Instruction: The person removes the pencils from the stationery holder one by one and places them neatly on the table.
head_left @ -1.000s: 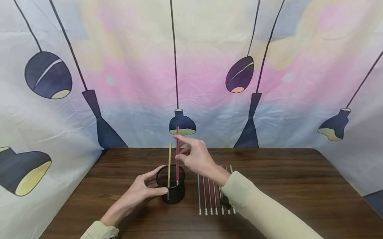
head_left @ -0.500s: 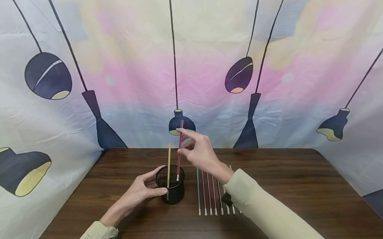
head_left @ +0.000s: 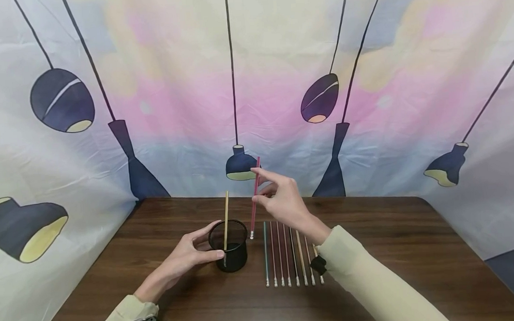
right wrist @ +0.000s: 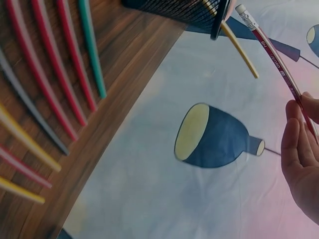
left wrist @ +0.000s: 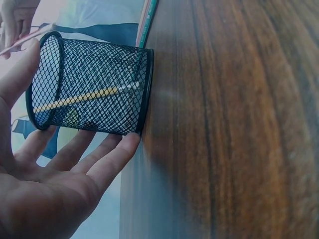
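Note:
A black mesh pencil cup (head_left: pixel 236 259) stands upright on the table, and my left hand (head_left: pixel 195 251) holds it from the left, thumb near the rim and fingers along its far side. One yellow pencil (head_left: pixel 226 214) leans inside the cup; its eraser end shows low through the mesh (left wrist: pixel 99 93) in the left wrist view. To the right of the cup, my right hand (head_left: pixel 285 200) pinches a red pencil (head_left: pixel 253 216) above the table. That pencil is nearly upright, its white eraser end pointing down, outside the rim.
Right of the cup, several pencils lie side by side in a row, erasers toward the person; a teal pencil (head_left: pixel 266 257) is leftmost, with red, black and yellow ones beyond. A cloth backdrop (head_left: pixel 187 154) printed with lamps hangs behind the wooden table (head_left: pixel 388 250).
My right hand has lifted the red pencil out of the cup and carried it right, past the rim. The left hand and cup have stayed put.

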`<state>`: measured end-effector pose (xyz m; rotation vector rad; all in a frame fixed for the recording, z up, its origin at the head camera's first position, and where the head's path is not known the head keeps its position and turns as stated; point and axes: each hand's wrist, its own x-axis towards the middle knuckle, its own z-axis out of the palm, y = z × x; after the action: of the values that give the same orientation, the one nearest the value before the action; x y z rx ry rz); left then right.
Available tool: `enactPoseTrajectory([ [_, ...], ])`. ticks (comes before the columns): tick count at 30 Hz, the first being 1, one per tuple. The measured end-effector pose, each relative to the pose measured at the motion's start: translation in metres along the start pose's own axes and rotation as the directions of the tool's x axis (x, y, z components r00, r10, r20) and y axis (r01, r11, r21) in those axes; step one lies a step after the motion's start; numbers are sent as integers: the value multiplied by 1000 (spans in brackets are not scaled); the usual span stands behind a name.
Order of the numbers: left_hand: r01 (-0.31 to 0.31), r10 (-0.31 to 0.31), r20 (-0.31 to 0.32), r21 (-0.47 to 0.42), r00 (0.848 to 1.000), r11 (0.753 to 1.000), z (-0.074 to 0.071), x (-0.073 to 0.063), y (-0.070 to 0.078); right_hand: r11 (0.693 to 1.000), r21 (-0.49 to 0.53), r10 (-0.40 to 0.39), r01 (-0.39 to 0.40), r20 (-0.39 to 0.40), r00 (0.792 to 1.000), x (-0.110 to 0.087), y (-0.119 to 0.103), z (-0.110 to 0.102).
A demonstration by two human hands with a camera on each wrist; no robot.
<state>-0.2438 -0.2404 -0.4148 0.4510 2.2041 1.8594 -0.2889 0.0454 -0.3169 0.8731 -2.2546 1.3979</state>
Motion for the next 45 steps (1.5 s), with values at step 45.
enactPoseTrajectory([
  [45, 9, -9, -1, 25, 1000, 1000, 0, -1, 2, 915, -234, 361, -329, 110, 926, -88, 92, -105],
])
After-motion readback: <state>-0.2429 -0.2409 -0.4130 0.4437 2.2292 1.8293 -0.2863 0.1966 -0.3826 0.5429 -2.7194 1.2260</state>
